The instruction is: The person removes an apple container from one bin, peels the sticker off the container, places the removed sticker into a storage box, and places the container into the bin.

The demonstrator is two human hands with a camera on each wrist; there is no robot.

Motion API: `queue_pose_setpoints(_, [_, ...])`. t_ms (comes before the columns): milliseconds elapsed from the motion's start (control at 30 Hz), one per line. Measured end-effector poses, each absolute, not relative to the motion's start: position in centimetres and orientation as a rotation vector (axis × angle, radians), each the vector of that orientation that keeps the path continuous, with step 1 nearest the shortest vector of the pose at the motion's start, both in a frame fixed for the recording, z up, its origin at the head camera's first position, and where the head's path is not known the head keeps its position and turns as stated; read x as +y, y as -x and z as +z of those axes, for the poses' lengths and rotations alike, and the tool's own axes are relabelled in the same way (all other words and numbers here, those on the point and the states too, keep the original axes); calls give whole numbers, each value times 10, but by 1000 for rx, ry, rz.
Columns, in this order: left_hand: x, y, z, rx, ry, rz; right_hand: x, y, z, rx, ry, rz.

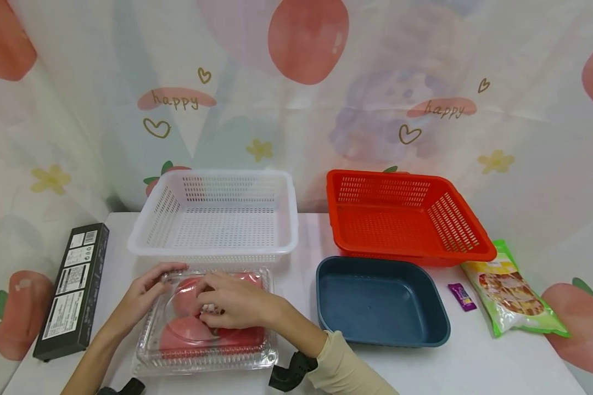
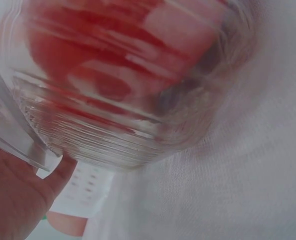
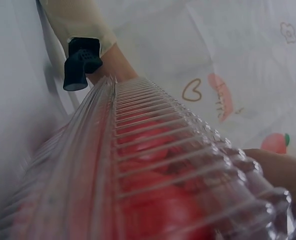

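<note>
A clear plastic clamshell box (image 1: 148, 351) holds several round red things (image 1: 185, 333), blurred through the ribbed side (image 3: 153, 200) in the right wrist view. My left hand (image 1: 140, 296) is at its back left corner, thumb and fingers about the rim. In the left wrist view, this hand (image 2: 18, 192) has a finger against the projecting plastic edge (image 2: 20, 135). My right hand (image 1: 234, 302) is bent over the top of the box, fingers curled. A small whitish-brown patterned thing (image 1: 211, 309) shows between its fingers and thumb; its kind is unclear.
Behind the box stands a white basket (image 1: 287, 241), with a red basket (image 1: 410, 255) to its right. A dark blue basin (image 1: 382, 338) sits right of the box. Farther right lie a purple-wrapped sweet (image 1: 462, 297) and a green food packet (image 1: 514, 293). A black box (image 1: 74, 291) lies left.
</note>
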State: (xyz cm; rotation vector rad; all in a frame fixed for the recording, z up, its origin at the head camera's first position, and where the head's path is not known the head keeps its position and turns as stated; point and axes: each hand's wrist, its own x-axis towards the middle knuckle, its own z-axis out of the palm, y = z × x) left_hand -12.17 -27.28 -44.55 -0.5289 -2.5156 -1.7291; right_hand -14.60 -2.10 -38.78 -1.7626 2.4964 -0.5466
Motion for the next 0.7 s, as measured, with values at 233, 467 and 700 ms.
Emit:
queue_pose_setpoints(233, [-273,122,-446,-2528,510,-1704,-20,150,-388,2457,1812,-524])
queue_pose_setpoints(467, [-273,122,-447,-2529,506,-1701,-20,150,-388,2486,1842,-503])
queue_pose_setpoints(700, [-272,122,-447,-2520,511,-1703,-20,149,-390,2505,1869,-490])
